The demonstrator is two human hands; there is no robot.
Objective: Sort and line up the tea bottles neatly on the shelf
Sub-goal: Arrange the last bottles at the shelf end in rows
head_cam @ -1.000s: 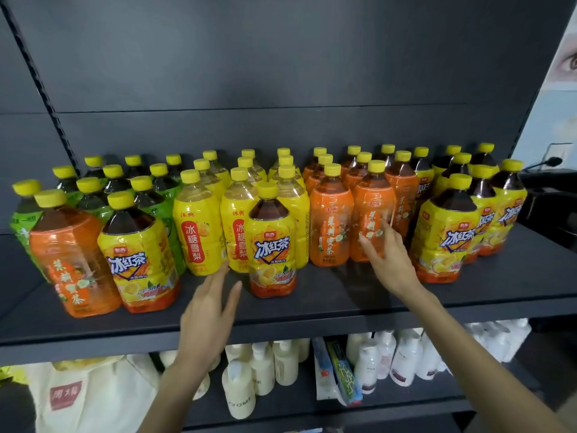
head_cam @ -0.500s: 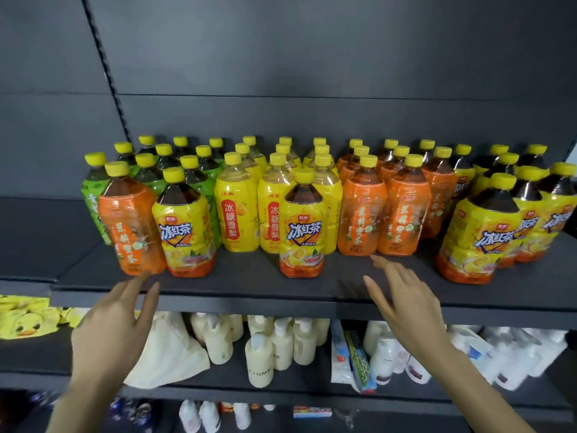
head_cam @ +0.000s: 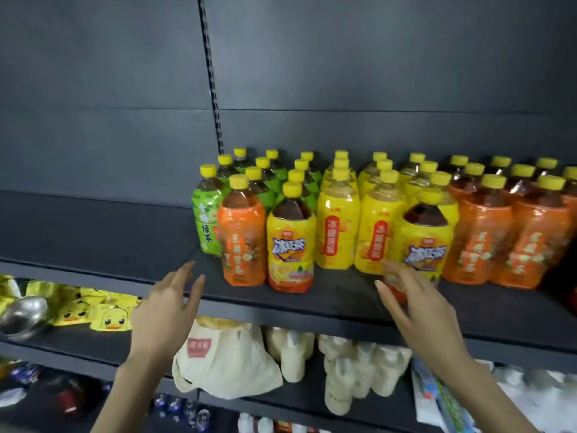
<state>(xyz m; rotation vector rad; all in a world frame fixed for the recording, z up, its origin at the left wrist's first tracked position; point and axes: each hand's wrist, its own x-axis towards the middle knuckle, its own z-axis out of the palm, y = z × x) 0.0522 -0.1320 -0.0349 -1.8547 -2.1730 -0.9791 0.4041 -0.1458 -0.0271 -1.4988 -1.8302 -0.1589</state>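
Note:
Rows of yellow-capped tea bottles fill the dark shelf (head_cam: pixel 327 300): green ones (head_cam: pixel 206 220) at the left, pale yellow ones (head_cam: pixel 337 226) in the middle, orange ones (head_cam: pixel 482 235) at the right. In front of the green rows stand an orange bottle (head_cam: pixel 242 239) and a yellow iced-tea bottle (head_cam: pixel 290 245). Another iced-tea bottle (head_cam: pixel 424 242) stands in front of the pale yellow rows. My left hand (head_cam: pixel 165 310) hovers with straight fingers below and left of the front orange bottle. My right hand (head_cam: pixel 418 307), fingers spread, is just in front of the second iced-tea bottle's base.
The shelf's left part (head_cam: pixel 93 232) is bare. Below hang yellow duck packets (head_cam: pixel 93 310), a metal bowl (head_cam: pixel 23 314), a cream cloth bag (head_cam: pixel 224 360) and several cream bottles (head_cam: pixel 349 370). A slotted upright (head_cam: pixel 212 79) runs up the back panel.
My view has swung left, so the bottles sit further right in frame. My left hand rose toward the shelf edge. My right hand came nearer the middle iced-tea bottle.

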